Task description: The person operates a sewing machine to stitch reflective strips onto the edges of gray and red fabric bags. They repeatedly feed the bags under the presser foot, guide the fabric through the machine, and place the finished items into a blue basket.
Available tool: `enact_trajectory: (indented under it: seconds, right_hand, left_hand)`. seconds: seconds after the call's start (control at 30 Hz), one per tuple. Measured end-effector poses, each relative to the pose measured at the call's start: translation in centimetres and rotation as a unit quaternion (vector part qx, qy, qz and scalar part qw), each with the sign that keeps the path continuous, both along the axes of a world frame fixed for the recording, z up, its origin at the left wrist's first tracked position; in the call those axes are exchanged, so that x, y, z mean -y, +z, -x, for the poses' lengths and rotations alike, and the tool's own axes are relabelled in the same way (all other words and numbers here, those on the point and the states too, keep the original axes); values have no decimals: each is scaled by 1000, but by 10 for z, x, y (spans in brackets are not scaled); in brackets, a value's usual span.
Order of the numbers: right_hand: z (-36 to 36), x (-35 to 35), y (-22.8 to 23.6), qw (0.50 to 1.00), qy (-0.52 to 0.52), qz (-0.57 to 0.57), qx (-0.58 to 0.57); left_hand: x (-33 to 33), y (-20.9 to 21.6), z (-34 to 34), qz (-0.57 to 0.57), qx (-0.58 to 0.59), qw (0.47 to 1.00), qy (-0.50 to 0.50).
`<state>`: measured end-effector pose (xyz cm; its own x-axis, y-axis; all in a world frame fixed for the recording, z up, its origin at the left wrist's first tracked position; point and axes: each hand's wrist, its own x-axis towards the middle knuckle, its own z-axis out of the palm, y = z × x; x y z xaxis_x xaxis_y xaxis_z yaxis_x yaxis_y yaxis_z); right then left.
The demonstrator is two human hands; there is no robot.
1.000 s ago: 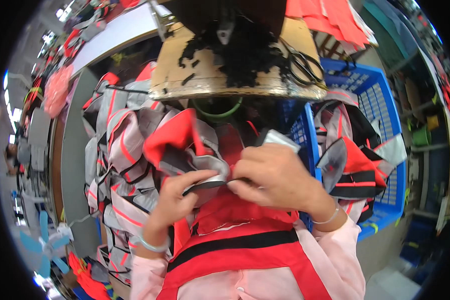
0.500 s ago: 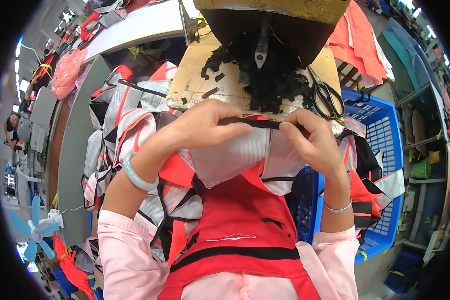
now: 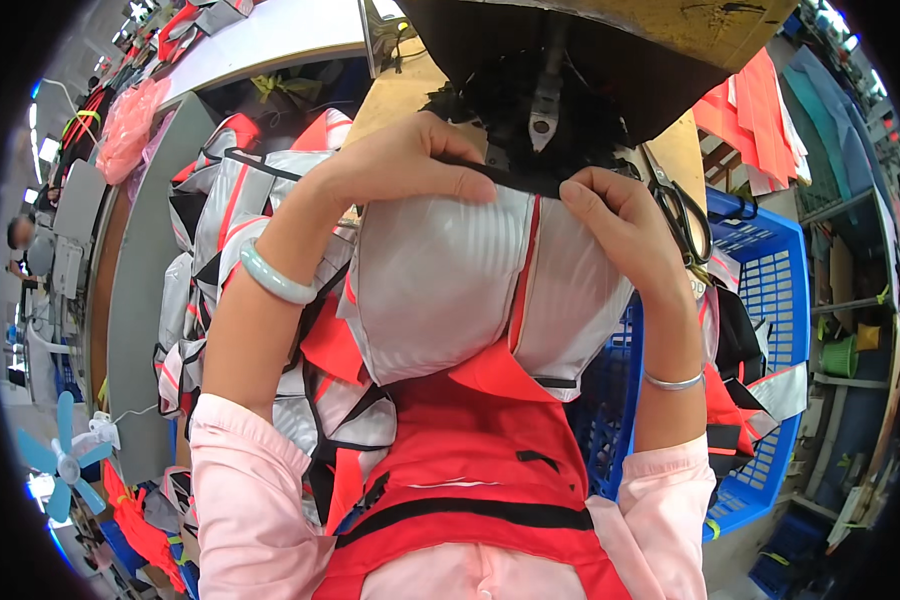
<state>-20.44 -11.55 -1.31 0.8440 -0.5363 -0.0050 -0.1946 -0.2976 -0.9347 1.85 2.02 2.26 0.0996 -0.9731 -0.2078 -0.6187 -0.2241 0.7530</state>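
Note:
A silvery-grey fabric piece (image 3: 440, 285) with a red stripe and a black bound edge hangs in front of me. My left hand (image 3: 400, 165) pinches that black edge with the thumb in front and the other fingers behind. Farther right along the same edge, my right hand (image 3: 620, 210) grips it between thumb and bent fingers, so the edge is stretched between both hands. Just beyond it is a pointed metal tip (image 3: 542, 125) with a hole, under a dark machine housing (image 3: 610, 60). Black fabric scraps (image 3: 500, 95) are heaped around the tip, partly hidden by the hands.
Black-handled scissors (image 3: 682, 215) lie right of my right hand. A blue plastic basket (image 3: 785, 270) with grey and red pieces stands to the right. More sewn pieces (image 3: 255, 205) are piled at left beside a grey panel (image 3: 150, 300). A red apron (image 3: 470, 460) covers my lap.
Both hands have lifted the fabric's edge farther away, toward the metal tip, and more of the grey panel now shows. The view has shifted slightly. Both grips are kept.

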Motion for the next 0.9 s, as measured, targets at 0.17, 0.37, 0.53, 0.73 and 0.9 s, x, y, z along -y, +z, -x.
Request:
enact_trajectory:
  seconds: [0.17, 0.37, 0.53, 0.73, 0.9]
  right_hand:
    - [-8, 4, 3, 999, -12, -32, -6]
    - [-16, 15, -6, 1000, -10, -18, 4]
    - [-19, 17, -7, 1000, -15, -14, 11]
    - [-21, 19, -4, 999, -30, -17, 12]
    - [-21, 20, 0, 999, -33, -4, 7]
  left_hand:
    - [14, -5, -14, -39, -36, 999, 3]
    - [20, -13, -18, -24, -80, 996, 38]
    - [21, -15, -20, -17, -100, 994, 47]
    - [22, -14, -18, -14, -123, 990, 65]
    - [24, -15, -19, -13, -140, 987, 71]
